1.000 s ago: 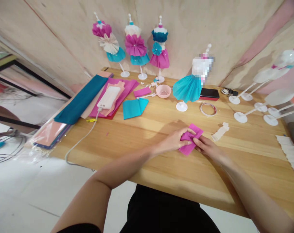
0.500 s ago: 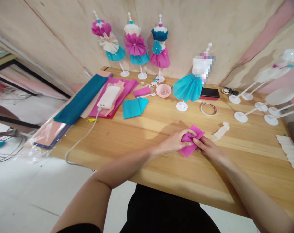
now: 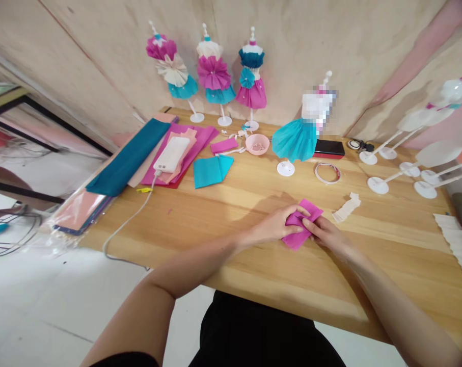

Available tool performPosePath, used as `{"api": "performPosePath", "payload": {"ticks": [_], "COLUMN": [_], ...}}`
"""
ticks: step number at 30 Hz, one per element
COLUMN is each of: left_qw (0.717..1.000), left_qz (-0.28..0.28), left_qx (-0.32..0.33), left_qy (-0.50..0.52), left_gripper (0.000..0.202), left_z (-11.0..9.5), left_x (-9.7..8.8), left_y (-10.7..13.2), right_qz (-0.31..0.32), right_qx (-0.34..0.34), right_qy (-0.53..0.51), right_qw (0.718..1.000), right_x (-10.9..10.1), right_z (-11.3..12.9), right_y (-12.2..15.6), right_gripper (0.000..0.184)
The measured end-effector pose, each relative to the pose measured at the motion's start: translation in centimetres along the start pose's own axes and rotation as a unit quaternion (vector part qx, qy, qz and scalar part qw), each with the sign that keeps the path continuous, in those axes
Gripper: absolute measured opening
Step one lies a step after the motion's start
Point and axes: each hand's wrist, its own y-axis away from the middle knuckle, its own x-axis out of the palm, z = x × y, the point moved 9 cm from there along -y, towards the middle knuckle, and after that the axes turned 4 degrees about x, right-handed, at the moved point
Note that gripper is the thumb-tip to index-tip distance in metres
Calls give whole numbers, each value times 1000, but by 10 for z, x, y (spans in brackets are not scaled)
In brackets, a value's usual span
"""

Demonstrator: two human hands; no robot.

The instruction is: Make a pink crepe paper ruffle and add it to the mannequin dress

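Observation:
A magenta strip of crepe paper [image 3: 298, 239] is held between both hands low over the wooden table. My left hand [image 3: 286, 222] grips its left side with thumb and fingers. From the right, my right hand [image 3: 326, 233] pinches the paper near its middle, some fingers hidden beneath it. The paper is gathered where the thumbs meet. Beyond the hands stands a small white dress form wearing a turquoise paper skirt [image 3: 295, 140]. A cream paper strip [image 3: 347, 207] lies just right of my right hand.
A pink bowl [image 3: 257, 145] with small beads, a folded turquoise paper [image 3: 211, 171] and a white power bank [image 3: 172, 154] on stacked paper are at left. Three dressed forms line the wall. A ring of ribbon [image 3: 327, 173] and several bare stands [image 3: 378, 185] are at right.
Both hands keep the same hold on the magenta crepe paper, with hardly any movement. The whole view has shifted very slightly.

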Motion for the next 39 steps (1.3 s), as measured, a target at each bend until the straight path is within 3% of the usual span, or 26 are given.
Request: {"api": "performPosePath", "payload": {"ticks": [5, 15, 39], "left_qw": [1000, 999, 998], "left_qz": [3, -40, -60], "left_qx": [-5, 9, 0], "left_qy": [2, 21, 7], "left_gripper": [37, 35, 38], "left_z": [0, -3, 0], "left_x": [2, -6, -13], "left_y": [0, 1, 1], "right_qz": [-8, -6, 17], "right_qx": [-1, 28, 22], "right_qy": [-27, -31, -50], "right_qw": [1000, 999, 998], "right_x": [-1, 1, 3], "right_z": [-7, 9, 17], "right_y": [-3, 7, 10], "right_gripper": [42, 47, 56]}}
